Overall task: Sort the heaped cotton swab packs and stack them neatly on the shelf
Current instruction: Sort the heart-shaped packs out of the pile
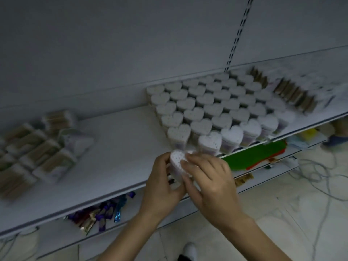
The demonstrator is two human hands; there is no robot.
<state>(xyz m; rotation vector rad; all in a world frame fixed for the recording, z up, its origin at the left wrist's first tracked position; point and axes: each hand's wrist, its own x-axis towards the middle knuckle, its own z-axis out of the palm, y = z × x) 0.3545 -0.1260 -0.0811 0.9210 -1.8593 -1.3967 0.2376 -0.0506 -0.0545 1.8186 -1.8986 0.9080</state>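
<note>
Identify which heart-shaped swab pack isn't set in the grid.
The heart pack gripped between the left hand and right hand at the front edge of the shelf, tilted. The other heart packs stand upright in tight rows.

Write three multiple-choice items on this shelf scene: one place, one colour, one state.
1. Where is the held heart-shaped pack? A against the back wall; B at the front edge of the shelf; C on the floor.
2. What colour is the flat packaging below the shelf, right of the hands? A pink; B black; C green.
3. What are the left hand and right hand doing? A both holding the pack; B both idle; C one pointing.
Answers: B, it is at the front lip; C, bright green shows there; A, fingers of both curl round it.
</note>
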